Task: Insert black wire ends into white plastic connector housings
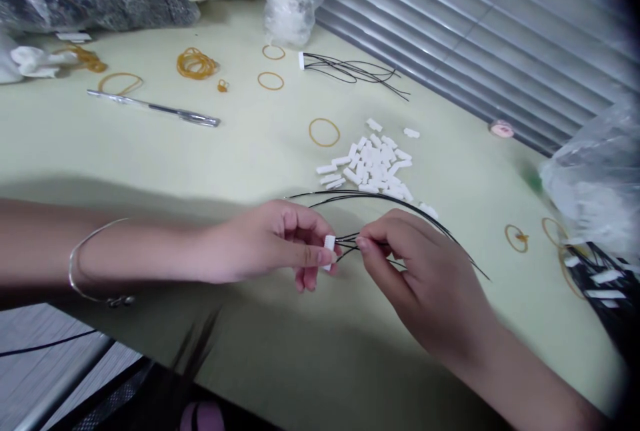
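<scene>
Between the thumb and fingers of my left hand (pixel 283 241) is a small white connector housing (pixel 329 244). Several thin black wires (pixel 345 240) run from it toward my right hand (pixel 425 277), which pinches one of them close to the housing. How far each wire sits inside the housing is too small to tell. Just beyond my hands lie more loose black wires (pixel 400 198), curving across the table. Behind those is a pile of white connector housings (pixel 376 165). Farther back rests a housing with black wires attached (pixel 301 61).
Rubber bands (pixel 324 132) are scattered about, with a bundle of them (pixel 197 63) at the back. A pen (pixel 155 108) lies at left. A wrapped bottle (pixel 293 1) stands by the blinds (pixel 450 24). At right are a plastic bag (pixel 597 171) and finished-looking wired connectors (pixel 606 277).
</scene>
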Action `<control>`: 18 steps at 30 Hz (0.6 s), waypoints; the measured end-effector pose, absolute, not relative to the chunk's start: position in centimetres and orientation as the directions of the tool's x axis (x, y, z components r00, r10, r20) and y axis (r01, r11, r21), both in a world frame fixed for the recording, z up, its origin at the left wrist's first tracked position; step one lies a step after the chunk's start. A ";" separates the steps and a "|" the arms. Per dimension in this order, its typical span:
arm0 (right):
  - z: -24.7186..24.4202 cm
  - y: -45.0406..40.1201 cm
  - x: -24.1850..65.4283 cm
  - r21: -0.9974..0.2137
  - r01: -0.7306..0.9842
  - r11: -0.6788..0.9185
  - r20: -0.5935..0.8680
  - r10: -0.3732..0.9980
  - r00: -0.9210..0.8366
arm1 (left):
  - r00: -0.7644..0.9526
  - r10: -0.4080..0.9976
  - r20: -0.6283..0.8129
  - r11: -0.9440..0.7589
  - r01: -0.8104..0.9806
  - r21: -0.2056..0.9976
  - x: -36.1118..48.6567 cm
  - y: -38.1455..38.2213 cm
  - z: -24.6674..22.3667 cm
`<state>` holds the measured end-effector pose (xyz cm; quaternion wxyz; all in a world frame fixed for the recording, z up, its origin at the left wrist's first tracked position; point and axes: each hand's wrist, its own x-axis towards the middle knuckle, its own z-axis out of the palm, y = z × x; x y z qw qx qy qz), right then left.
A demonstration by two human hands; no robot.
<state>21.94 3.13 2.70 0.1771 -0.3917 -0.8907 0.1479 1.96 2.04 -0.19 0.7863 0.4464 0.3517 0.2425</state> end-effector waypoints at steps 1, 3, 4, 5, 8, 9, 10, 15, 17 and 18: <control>2.7 3.1 21.9 -0.413 0.649 0.639 0.195 0.758 -0.622 | 0.633 0.700 -0.332 0.474 -0.064 0.878 2.0 2.0 -0.2; 2.7 3.1 21.9 -0.442 0.657 0.610 0.178 0.778 -0.603 | 0.630 0.706 -0.325 0.456 -0.053 0.888 1.9 1.9 -0.3; 2.7 3.1 21.9 -0.454 0.661 0.597 0.167 0.786 -0.595 | 0.627 0.709 -0.324 0.449 -0.048 0.892 1.9 1.9 -0.3; 2.7 3.1 21.8 -0.463 0.661 0.591 0.161 0.789 -0.593 | 0.622 0.713 -0.323 0.445 -0.047 0.894 1.9 1.8 -0.3; 2.2 2.8 21.4 -0.471 0.646 0.601 0.164 0.779 -0.605 | 0.611 0.719 -0.331 0.440 -0.031 0.898 1.8 1.6 -0.3; 2.0 2.7 21.2 -0.465 0.638 0.614 0.183 0.771 -0.610 | 0.607 0.721 -0.335 0.433 -0.017 0.901 1.8 1.6 -0.3; 1.8 2.5 21.0 -0.455 0.631 0.629 0.205 0.763 -0.613 | 0.605 0.720 -0.340 0.425 0.004 0.905 1.8 1.6 -0.3; 2.4 2.5 21.3 -0.293 0.614 0.733 0.302 0.680 -0.668 | 0.594 0.724 -0.351 0.448 -0.018 0.894 2.0 1.7 -0.2; 3.2 2.9 22.2 -0.217 0.610 0.762 0.380 0.641 -0.667 | 0.558 0.755 -0.344 0.500 -0.151 0.853 2.1 1.8 -0.2; 3.4 3.1 22.7 -0.188 0.598 0.779 0.402 0.616 -0.677 | 0.527 0.777 -0.344 0.520 -0.230 0.822 2.1 1.9 -0.3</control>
